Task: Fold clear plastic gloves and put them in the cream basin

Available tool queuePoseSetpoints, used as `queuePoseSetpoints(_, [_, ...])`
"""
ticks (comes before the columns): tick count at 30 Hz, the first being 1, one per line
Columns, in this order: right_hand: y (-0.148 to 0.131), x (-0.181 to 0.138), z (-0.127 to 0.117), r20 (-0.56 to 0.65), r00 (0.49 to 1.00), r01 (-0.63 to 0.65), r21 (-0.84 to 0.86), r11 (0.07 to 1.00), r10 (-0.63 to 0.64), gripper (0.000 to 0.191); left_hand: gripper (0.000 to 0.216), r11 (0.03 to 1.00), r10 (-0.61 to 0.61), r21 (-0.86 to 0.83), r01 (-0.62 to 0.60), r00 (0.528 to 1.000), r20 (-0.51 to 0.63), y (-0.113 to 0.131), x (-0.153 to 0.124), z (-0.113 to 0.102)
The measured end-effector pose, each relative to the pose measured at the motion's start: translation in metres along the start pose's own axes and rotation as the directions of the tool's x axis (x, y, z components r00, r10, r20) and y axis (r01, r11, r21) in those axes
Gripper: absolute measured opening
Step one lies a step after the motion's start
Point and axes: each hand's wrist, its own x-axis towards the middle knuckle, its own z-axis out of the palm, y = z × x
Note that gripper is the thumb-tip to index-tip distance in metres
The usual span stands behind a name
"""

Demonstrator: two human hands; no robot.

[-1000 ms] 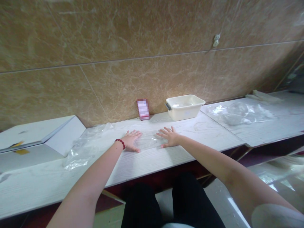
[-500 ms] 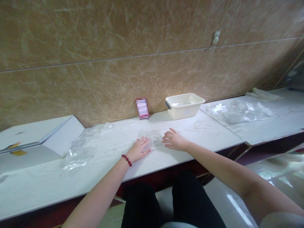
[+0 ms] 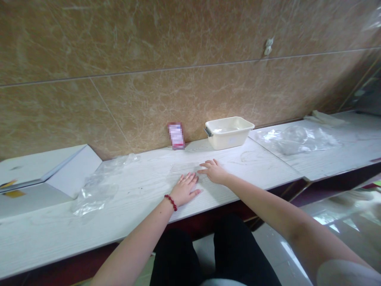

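A thin clear plastic bag [image 3: 181, 168] lies flat on the white wood-grain counter [image 3: 127, 198], hard to see against it. My left hand [image 3: 185, 190], with a red bead bracelet at the wrist, rests palm down with fingers stretched, at the near edge of the bag. At the bag's right side is my right hand [image 3: 214, 171], its fingers spread and slightly bent. Its fingertips touch or hover just over the plastic; I cannot tell which. Neither hand grips anything.
Behind the hands stand a cream plastic basin [image 3: 229, 139] and a phone-like rectangle [image 3: 176, 136] against the marbled wall. Clear plastic bags [image 3: 95, 192] lie beside a white box [image 3: 71, 169] at left. More crumpled clear plastic [image 3: 297, 139] lies at right.
My left hand has slid right and toward me over the bag, closer to my right hand. My right hand has shifted slightly left and away from me. The camera view has turned slightly.
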Motion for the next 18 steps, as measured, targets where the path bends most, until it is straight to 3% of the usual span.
queuePoseSetpoints(8, [0.010, 0.003, 0.005, 0.010, 0.996, -0.089, -0.014, 0.996, 0.089, 0.042, 0.064, 0.998, 0.006, 0.057, -0.006, 1.000, 0.013, 0.001, -0.003, 0.000])
queuePoseSetpoints(12, [0.004, 0.003, 0.004, -0.052, 0.993, -0.100, 0.049, 0.994, 0.102, 0.038, 0.065, 0.998, 0.001, 0.063, -0.001, 1.000, -0.002, 0.003, -0.003, -0.001])
queuePoseSetpoints(15, [-0.005, 0.004, -0.001, -0.125, 0.990, -0.052, 0.120, 0.991, 0.068, 0.033, 0.065, 0.998, -0.022, 0.064, 0.024, 0.999, -0.040, 0.004, -0.004, -0.002])
queuePoseSetpoints(18, [-0.010, 0.001, -0.011, -0.164, 0.984, 0.099, 0.148, 0.984, -0.074, 0.031, 0.066, 0.996, -0.067, 0.055, 0.071, 0.995, -0.080, 0.004, -0.006, -0.001])
